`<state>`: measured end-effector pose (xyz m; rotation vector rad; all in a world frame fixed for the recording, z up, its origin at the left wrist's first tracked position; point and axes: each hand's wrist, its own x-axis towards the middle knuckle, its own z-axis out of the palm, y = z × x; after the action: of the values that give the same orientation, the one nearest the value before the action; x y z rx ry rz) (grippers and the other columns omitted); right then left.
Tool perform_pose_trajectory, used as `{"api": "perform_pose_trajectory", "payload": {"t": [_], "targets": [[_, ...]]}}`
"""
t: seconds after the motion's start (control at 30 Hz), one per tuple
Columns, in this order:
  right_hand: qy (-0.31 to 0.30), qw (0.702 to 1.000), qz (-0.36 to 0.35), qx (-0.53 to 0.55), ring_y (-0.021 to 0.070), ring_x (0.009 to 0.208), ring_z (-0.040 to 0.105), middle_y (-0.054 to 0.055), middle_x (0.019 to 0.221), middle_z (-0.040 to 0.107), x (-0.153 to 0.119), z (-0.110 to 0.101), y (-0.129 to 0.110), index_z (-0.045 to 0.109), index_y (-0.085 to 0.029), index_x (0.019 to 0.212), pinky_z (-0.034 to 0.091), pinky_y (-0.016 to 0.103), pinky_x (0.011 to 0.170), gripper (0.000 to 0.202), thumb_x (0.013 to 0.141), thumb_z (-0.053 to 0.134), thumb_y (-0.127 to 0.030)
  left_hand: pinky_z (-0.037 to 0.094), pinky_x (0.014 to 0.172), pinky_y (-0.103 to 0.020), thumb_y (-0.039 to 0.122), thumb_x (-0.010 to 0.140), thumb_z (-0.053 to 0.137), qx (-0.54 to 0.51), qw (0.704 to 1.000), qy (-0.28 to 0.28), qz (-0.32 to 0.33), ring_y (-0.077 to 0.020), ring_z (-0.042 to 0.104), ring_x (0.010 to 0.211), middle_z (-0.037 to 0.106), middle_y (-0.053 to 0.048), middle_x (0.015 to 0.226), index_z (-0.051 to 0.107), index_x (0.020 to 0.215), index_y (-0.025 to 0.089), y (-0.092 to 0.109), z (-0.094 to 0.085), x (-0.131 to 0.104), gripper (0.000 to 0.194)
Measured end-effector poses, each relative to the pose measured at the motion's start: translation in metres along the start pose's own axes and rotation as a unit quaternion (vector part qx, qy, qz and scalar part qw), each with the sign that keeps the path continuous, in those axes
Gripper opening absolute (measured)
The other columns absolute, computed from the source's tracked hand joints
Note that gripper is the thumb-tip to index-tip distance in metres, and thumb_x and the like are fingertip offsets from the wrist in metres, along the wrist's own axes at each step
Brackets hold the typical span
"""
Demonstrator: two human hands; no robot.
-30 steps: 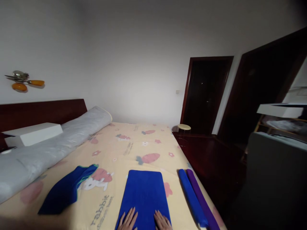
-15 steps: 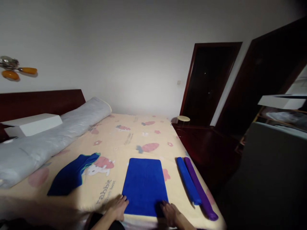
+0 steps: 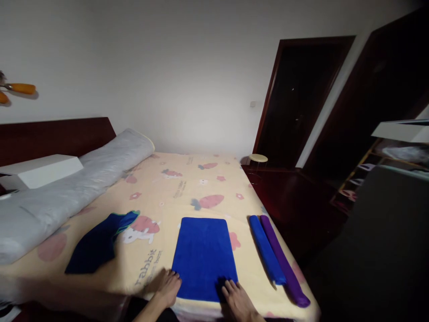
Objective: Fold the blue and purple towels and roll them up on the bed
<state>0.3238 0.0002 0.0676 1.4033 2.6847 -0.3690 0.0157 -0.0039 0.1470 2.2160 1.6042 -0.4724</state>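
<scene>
A blue towel [image 3: 205, 255], folded into a flat rectangle, lies on the bed in front of me. My left hand [image 3: 170, 287] rests at its lower left edge, fingers outstretched and touching the cloth. Across from it, my right hand [image 3: 237, 297] lies over the lower right corner with its fingers spread. To the right are two rolled cloths side by side, a blue roll [image 3: 266, 250] and a purple roll [image 3: 284, 264]. A dark blue garment [image 3: 95, 248] with green trim lies loosely folded on the left.
The bed [image 3: 174, 197] has a cream sheet with carrot and rabbit prints. A long grey roll [image 3: 80, 183] lies along the headboard [image 3: 60, 136], near a white box [image 3: 43, 170]. Beyond the right edge are a stool [image 3: 258, 158], a dark door and a dark grey cabinet [image 3: 378, 228].
My right hand has shifted slightly, its fingers now spread over the towel's corner. My left hand stays at the left edge. The view has turned slightly.
</scene>
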Motion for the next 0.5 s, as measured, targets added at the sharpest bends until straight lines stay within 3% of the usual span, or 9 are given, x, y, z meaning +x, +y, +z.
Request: {"api": "perform_pose_trajectory", "payload": {"t": [0.1,0.2,0.3,0.4,0.5], "targets": [[0.045,0.998,-0.053,0.006,0.0325,0.132,0.046,0.012,0.149,0.042,-0.002,-0.005,-0.013,0.044,-0.021,0.142,0.038,0.048,0.108,0.064,0.079,0.052,-0.020,0.014,0.121,-0.048,0.018,0.075,0.050,-0.023,0.999,0.025,0.025,-0.0295,0.029,0.144,0.040,-0.018,0.152,0.043,0.141,0.010,0.017,0.000,0.001,0.067],[0.088,0.985,-0.145,0.022,0.0274,0.137,0.040,0.007,0.156,0.030,-0.002,-0.007,-0.030,0.021,-0.024,0.153,0.034,0.042,0.111,0.078,0.080,0.050,-0.020,0.014,0.122,-0.045,0.026,0.078,0.050,-0.073,0.990,0.060,0.102,-0.0256,0.013,0.149,0.017,-0.009,0.162,0.022,0.152,0.017,0.042,0.009,0.002,0.080],[0.076,0.978,-0.192,0.034,0.0245,0.137,0.040,0.006,0.153,0.036,-0.004,-0.004,-0.041,0.020,-0.024,0.153,0.034,0.039,0.110,0.075,0.083,0.048,-0.022,0.013,0.122,-0.049,0.029,0.076,0.050,-0.093,0.984,0.044,0.147,-0.0244,0.002,0.150,0.001,-0.004,0.164,0.006,0.154,0.021,0.064,0.031,0.004,0.090],[0.012,0.981,-0.185,0.053,0.0268,0.139,0.037,0.009,0.153,0.036,-0.009,-0.008,-0.044,0.024,-0.023,0.152,0.031,0.041,0.112,0.076,0.081,0.053,-0.031,0.014,0.118,-0.061,0.029,0.075,0.052,-0.077,0.987,0.008,0.143,-0.0299,0.006,0.149,0.006,-0.009,0.163,0.008,0.154,0.020,0.073,0.050,0.005,0.091],[-0.047,0.986,-0.145,0.071,0.0309,0.139,0.035,0.013,0.154,0.035,-0.014,-0.024,-0.045,0.032,-0.020,0.149,0.025,0.046,0.115,0.079,0.077,0.058,-0.036,0.024,0.115,-0.061,0.022,0.078,0.046,-0.061,0.993,0.022,0.096,-0.0322,0.019,0.147,0.024,-0.015,0.160,0.026,0.150,0.017,0.071,0.049,0.004,0.075]]}}
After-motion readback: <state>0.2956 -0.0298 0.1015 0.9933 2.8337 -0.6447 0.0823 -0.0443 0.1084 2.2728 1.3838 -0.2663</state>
